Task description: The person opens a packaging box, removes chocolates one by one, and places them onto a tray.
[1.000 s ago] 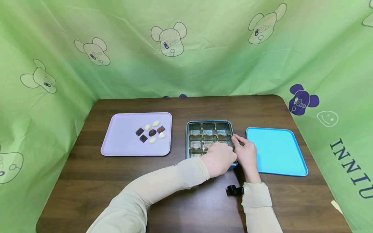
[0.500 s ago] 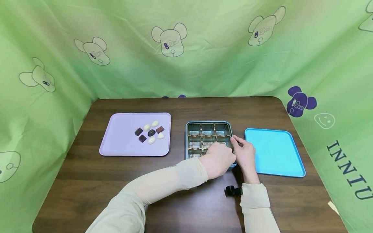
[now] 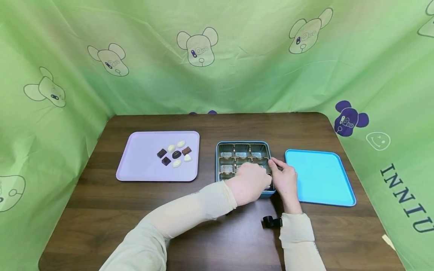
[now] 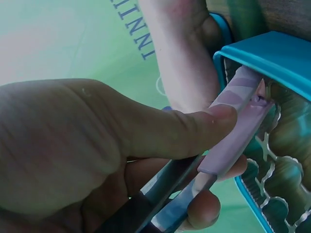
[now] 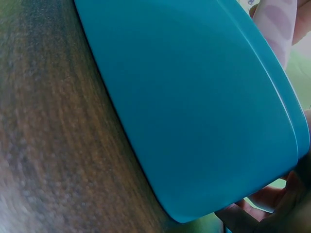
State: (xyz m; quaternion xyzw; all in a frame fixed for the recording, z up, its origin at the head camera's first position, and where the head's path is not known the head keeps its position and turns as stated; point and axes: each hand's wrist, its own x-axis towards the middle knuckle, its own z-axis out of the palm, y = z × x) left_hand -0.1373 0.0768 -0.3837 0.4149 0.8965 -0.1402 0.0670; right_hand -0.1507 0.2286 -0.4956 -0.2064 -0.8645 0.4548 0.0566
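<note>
A blue box [image 3: 268, 194] with a divided, gold-brown plastic insert [image 3: 242, 149] stands at the table's middle right. Over its front part, my left hand [image 3: 249, 182] grips tongs [image 4: 233, 141] with metal arms and patterned lilac ends. The tongs' tips reach down inside the box wall [image 4: 279, 56], close to the front right corner. A small purple bit shows between them, but I cannot tell what it is. My right hand [image 3: 286, 182] holds the box's right side, thumb at the rim. The left hand covers part of the front compartments in the head view.
Left of the box lies a lilac tray [image 3: 140, 160] bearing several dark, brown and white chocolates [image 3: 176, 163]. A bright blue tray [image 3: 320, 177] lies right of my right hand. A black wrist device [image 3: 272, 222] sits by the right sleeve. Green printed curtains [image 3: 244, 86] surround the table.
My left hand has shifted slightly left and away from me, uncovering more of the box's front right corner. The right hand stays at the box's side.
</note>
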